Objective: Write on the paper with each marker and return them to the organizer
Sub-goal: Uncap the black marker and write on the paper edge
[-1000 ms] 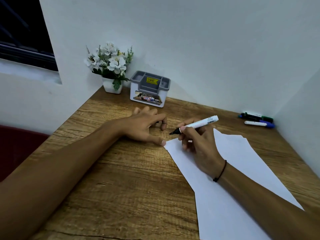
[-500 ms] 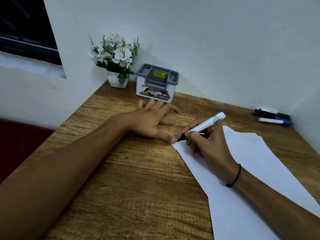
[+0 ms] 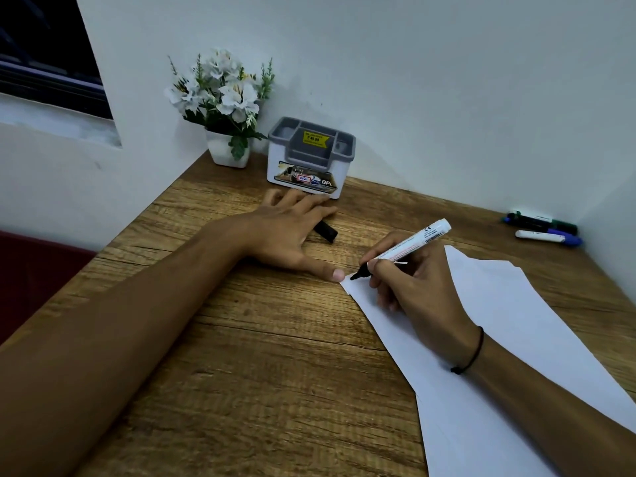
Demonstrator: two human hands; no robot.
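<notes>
My right hand point(image 3: 416, 290) grips an uncapped black marker point(image 3: 406, 249) with a white barrel, its tip touching the top left corner of the white paper point(image 3: 509, 325). My left hand point(image 3: 289, 235) lies flat on the wooden desk point(image 3: 241, 356), its thumb pressing by that paper corner. The marker's black cap point(image 3: 326, 232) lies on the desk just under the left fingers. The grey and white organizer point(image 3: 311, 156) stands against the back wall, beyond the left hand. A green marker point(image 3: 543, 222) and a blue marker point(image 3: 549, 237) lie capped in the far right corner.
A white pot of artificial white flowers point(image 3: 223, 108) stands left of the organizer in the corner. White walls close the desk at the back and right. A dark window sits at the upper left, and a dark red surface lies below the desk's left edge.
The marker tip has come down from above the desk onto the paper's corner. My left fingers have straightened and spread, uncovering the black cap. The camera has moved a little closer.
</notes>
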